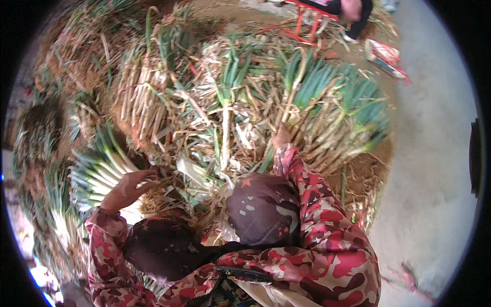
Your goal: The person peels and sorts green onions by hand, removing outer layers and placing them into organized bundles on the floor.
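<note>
My right hand [282, 137] is on a heap of unpeeled leeks or large green onions [326, 130] at the right, its fingers at the stalks; whether they close on one is not plain. My left hand [128, 188], fingers apart and curved, is held over the root end of a pile of clean white-stalked ones [103, 174] at the left. One stalk [225, 134] lies upright in the view on a litter of stripped leaves [253, 115] between the hands. A short white piece [191, 170] lies nearer my knees.
Tied bundles with dry outer leaves [144, 92] lie at the back left. Beyond the heap stands a red metal frame [307, 27], with part of another person [355, 15] beside it. A printed bag [385, 57] lies at the edge of the grey concrete floor [429, 153].
</note>
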A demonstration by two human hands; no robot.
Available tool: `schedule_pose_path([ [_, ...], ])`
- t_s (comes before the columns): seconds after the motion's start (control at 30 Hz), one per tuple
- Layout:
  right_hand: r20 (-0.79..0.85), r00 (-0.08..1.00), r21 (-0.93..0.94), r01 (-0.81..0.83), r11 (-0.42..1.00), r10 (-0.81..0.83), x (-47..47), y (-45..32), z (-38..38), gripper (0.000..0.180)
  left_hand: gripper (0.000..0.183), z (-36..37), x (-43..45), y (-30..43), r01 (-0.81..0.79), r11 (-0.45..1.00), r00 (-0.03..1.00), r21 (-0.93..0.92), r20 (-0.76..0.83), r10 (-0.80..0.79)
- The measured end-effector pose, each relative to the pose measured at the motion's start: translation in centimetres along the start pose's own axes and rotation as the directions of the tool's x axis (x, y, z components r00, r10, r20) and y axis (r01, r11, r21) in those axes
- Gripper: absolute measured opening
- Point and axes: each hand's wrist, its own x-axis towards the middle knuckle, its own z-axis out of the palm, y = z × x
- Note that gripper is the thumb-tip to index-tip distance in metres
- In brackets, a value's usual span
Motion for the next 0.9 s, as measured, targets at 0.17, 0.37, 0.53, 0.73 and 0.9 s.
schedule_pose_path([
  [0.17,0.405,0.894,-0.25,-0.093,0.964,0.192,4.0,-2.5,-2.2,0.06,0.037,4.1,1.5,4.3,-0.1,0.973,0.993,0.208,0.079,0.085],
  [0.37,0.535,0.822,0.012,-0.238,0.971,0.195,3.7,-5.3,-4.7,0.072,0.033,8.6,0.9,6.1,-0.008,1.0,0.999,0.017,-0.048,0.009],
  [0.53,0.333,0.914,0.691,-0.404,0.6,0.232,-0.9,-0.6,1.9,0.044,0.037,9.7,2.7,3.4,0.042,0.999,0.998,-0.022,0.054,-0.041],
  [0.73,0.004,1.0,0.758,0.012,0.652,-0.022,5.7,-1.1,-14.8,0.048,0.033,8.4,5.9,5.4,-0.083,0.992,0.989,-0.097,-0.127,0.07],
  [0.9,0.086,0.928,0.168,0.344,0.924,-0.362,1.5,-7.1,-30.5,0.049,0.035,7.0,7.9,7.3,-0.245,0.929,0.963,-0.276,-0.182,0.2],
])
